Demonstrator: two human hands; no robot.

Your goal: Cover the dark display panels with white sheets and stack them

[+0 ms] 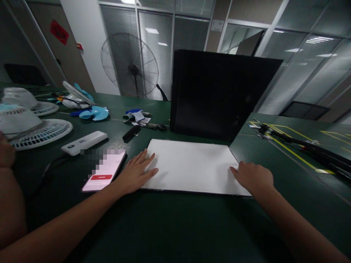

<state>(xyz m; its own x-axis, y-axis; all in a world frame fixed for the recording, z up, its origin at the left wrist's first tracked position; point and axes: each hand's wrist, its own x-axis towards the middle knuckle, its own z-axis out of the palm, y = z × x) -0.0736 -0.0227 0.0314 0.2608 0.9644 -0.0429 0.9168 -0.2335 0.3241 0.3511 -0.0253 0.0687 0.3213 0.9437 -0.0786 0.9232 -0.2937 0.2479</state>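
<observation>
A flat white panel [192, 164] lies on the dark green table [175, 226] in front of me. My left hand [135, 175] rests flat on the panel's left edge with its fingers stretched out. My right hand [253, 177] lies on the panel's right front corner, fingers curled down over the edge. Behind the panel stands a stack of upright black panels [219, 91]. A phone [105, 171] with a lit screen lies just left of my left hand.
A white power bank [84, 142], a black marker [131, 133], blue fan blades [94, 114] and white fan grilles [30, 128] lie at the left. Another person's arm [9, 197] shows at the far left. A black rod [309, 148] crosses the table's yellow-taped right part.
</observation>
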